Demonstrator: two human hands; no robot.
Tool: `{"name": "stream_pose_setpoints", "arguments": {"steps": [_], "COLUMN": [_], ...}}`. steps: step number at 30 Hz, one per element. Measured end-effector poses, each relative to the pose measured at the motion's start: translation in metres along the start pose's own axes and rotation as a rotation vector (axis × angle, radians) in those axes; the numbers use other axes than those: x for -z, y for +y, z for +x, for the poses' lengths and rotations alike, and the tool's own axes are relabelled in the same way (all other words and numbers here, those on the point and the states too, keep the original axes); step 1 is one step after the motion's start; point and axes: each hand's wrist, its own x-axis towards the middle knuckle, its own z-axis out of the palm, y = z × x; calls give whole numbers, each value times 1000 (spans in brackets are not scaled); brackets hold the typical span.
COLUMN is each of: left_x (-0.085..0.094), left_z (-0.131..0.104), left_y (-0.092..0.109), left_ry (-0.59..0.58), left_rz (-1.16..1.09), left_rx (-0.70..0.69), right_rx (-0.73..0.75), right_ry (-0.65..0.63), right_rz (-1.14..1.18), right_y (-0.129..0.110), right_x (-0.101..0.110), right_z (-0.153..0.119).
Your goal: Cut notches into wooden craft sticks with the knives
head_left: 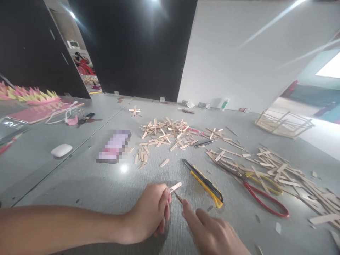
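My left hand [155, 207] is closed, pinching a short wooden craft stick [176, 186] between thumb and fingers, its rounded end sticking out to the right. My right hand [208, 228] is closed around a thin pointed tool [177, 196] with a dark slim tip; most of it is hidden in the fingers. That tip meets the stick close to my left fingertips. Just beyond my right hand lies a yellow and black utility knife [204, 184]. A single cut stick piece [164, 163] rests ahead of both hands.
Ahead lies a pile of cut sticks [162, 129]. Scissors [247, 179] with red and yellow handles and more sticks [281, 173] spread to the right. At left are a blurred-out phone [114, 146], a white case [61, 150] and keys [87, 118]. Dark panels [132, 49] stand behind.
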Motion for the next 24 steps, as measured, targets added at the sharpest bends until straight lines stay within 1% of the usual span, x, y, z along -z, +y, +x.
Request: {"name": "stream_pose_setpoints", "arguments": {"steps": [2,3,4,6,7,8,9,10,11,12,14,15,16,17,18,19,20,22,23,24], "left_x": [2,3,3,5,5,5,5,4,3,2,-1,-2,-3,-3,-3,-2,-1,1,2,3], "left_z": [0,-1,-1,-1,-1,-1,-1,0,0,1,3,3,3,3,3,3,2,0,0,-1], "left_y": [1,2,3,4,4,4,3,2,0,-2,-5,-6,-7,-8,-8,-7,-6,-3,-2,0], "left_ry": [-7,-10,-11,-14,-16,-17,-19,-18,-14,-8,3,9,15,17,19,19,17,10,7,4], "left_rz": [14,22,28,36,37,36,35,32,28,21,10,5,3,1,2,5,9,18,23,26], "left_rx": [-18,-27,-34,-41,-40,-38,-35,-31,-25,-17,-4,2,5,6,3,-3,-11,-33,-43,-50], "right_rx": [-28,-57,-86,-79,-73,-72,-75,-93,-112,-99,-99,-98,-101,-97,-93,-88,-84,-115,-129,-115], "right_ry": [-143,-236,-301,-374,-376,-359,-329,-269,-207,-160,-22,25,45,34,1,-50,-124,-206,-277,-344], "right_rz": [142,212,255,327,352,363,364,342,313,289,201,172,177,196,223,257,288,319,362,390], "right_y": [15,24,33,47,50,51,48,43,35,27,11,5,3,3,7,13,20,37,45,50], "right_x": [26,41,55,77,82,81,76,65,51,35,4,-7,-13,-13,-8,2,16,48,62,73], "right_z": [28,45,61,86,92,93,87,77,63,46,14,3,-4,-5,1,11,26,59,74,85]}}
